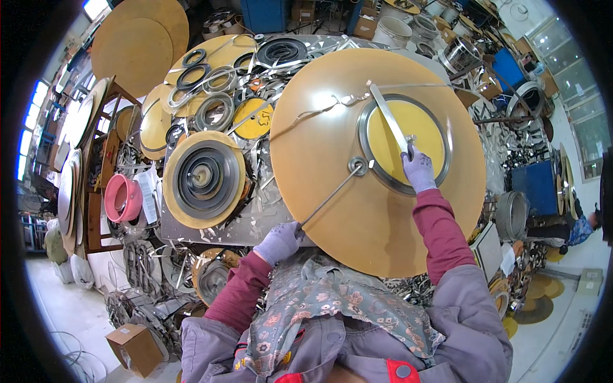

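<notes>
Crowded workshop all round me, with pale floor (pixel 54 300) at the lower left of the frame and metal scrap (pixel 511 143) heaped along the right. Next in size comes the grey worktable (pixel 258 220), stretching across the middle and littered with rings and offcuts. Biggest thing on it is a broad tan disc (pixel 319 214), which fills the centre and leans into the right half. Below it, at the bottom centre, the worker's flowered apron (pixel 338 300) spreads out. A smaller disc with dark rings (pixel 204 182) sits left of centre. On the broad disc, toward its upper right, a metal ring (pixel 364 139) surrounds a yellow round (pixel 383 156). A pink basin (pixel 122 198) stands out at the left. Both hands wear pale gloves: the right hand (pixel 419 170), right of centre, is wrapped round the lower end of a flat metal bar (pixel 388 119) slanting across the yellow; the left hand (pixel 279 243), below centre, grips a thin rod (pixel 330 196). Smallest is the round metal roller (pixel 359 167) at the rod's far end, just beside the ring's lower left edge.
</notes>
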`<state>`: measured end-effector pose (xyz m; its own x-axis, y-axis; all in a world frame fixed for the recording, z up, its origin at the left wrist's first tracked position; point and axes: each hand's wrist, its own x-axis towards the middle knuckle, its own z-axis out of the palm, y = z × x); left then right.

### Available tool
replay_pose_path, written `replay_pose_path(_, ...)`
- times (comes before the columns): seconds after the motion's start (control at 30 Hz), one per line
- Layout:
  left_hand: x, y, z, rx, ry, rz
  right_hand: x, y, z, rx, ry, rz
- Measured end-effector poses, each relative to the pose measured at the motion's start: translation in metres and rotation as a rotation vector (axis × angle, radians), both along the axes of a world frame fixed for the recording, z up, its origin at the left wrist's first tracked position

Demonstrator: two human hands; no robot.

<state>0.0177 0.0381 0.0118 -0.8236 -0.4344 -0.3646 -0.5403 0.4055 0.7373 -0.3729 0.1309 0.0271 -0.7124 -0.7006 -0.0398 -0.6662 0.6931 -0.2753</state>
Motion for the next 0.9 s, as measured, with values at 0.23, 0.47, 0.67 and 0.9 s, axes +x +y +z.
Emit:
replay_pose_path(0.23, -0.003, 0.002, -0.01, -0.03, -0.071, -0.016, -0.003, 0.004, -0.003, -0.028, 0.008, 0.028)
replay_pose_path(0.47, -0.005, -0.006, -0.002, -0.029, -0.071, 0.024, 0.0, 0.007, 0.004, -0.036, -0.028, 0.016)
replay_pose_path(0.67, -0.005, -0.007, -0.001, -0.014, -0.078, 0.017, -0.006, 0.015, -0.011, -0.104, 0.029, 0.056)
replay_pose_path(0.9, -0.01, -0.004, -0.001, -0.03, -0.107, 0.02, -0.004, 0.018, -0.008, -0.087, 0.016, 0.036)
